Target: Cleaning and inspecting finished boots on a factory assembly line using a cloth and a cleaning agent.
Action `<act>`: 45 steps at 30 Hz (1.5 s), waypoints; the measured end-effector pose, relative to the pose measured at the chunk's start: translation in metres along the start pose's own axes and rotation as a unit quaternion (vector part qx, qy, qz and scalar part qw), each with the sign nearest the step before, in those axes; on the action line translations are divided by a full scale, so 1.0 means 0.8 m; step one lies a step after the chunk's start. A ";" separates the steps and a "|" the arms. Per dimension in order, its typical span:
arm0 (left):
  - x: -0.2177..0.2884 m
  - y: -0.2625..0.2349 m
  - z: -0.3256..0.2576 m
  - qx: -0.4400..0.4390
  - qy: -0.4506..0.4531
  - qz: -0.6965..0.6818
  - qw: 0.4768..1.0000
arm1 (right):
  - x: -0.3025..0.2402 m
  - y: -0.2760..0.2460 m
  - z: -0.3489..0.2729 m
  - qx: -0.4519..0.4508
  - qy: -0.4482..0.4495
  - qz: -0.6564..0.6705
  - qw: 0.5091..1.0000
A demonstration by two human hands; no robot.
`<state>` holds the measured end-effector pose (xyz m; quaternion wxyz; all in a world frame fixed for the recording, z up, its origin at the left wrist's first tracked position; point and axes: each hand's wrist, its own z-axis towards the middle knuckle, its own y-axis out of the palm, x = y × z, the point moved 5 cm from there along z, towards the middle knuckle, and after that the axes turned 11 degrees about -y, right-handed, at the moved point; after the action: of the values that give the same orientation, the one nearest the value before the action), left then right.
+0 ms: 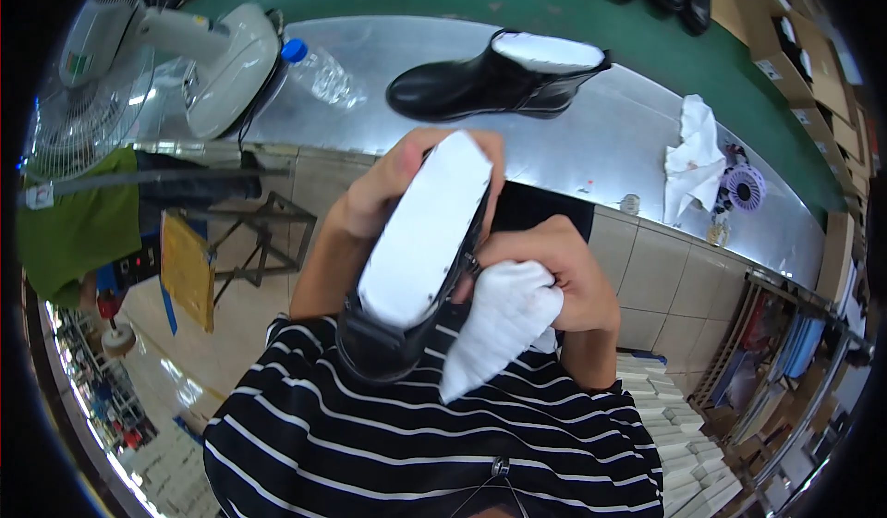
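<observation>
A black ankle boot (377, 353) is held close to my chest, its rounded black end toward me. White lining or stuffing (427, 231) fills its top opening. My left hand (407, 171) is closed round the far end of this boot. Against the boot's right side, my right hand (568, 273) grips a bunched white cloth (499, 329) that hangs down from the fingers. A second black boot (480, 84), also white at its opening, lies on the metal bench (610, 148) ahead, toe to the left.
On the bench's left stand a fan (217, 74) and a clear bottle with a blue cap (323, 76). To the right lie a crumpled white cloth (695, 153) and a small purple fan (744, 187). A folding stool (188, 268) is at left; cardboard boxes (813, 134) line the far right.
</observation>
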<state>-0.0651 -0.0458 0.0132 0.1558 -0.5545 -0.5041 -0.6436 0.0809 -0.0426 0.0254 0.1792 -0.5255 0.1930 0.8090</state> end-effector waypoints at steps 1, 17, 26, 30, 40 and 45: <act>0.007 0.002 -0.009 0.030 -0.006 0.019 0.999 | -0.008 0.000 0.002 -0.015 0.003 0.011 1.000; -0.041 0.044 0.167 0.404 0.308 0.444 0.738 | -0.065 -0.155 -0.266 0.442 -0.167 0.003 0.881; 0.016 0.019 0.097 0.376 0.422 0.486 0.667 | -0.050 -0.155 -0.247 0.391 -0.167 0.047 0.904; 0.035 -0.068 0.064 0.448 0.301 0.498 0.679 | -0.042 -0.158 -0.223 0.365 -0.172 0.039 0.914; 0.048 -0.055 0.068 0.245 0.311 0.648 0.651 | -0.029 -0.089 -0.089 0.131 0.146 0.055 0.979; 0.134 0.043 0.003 0.177 0.448 0.738 0.474 | -0.044 -0.091 -0.076 0.157 0.190 0.023 0.969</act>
<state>-0.0735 -0.0207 0.1227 0.8720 -0.3190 0.1263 -0.3491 0.1777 -0.0138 0.0260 0.2005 -0.6304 0.3602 0.6578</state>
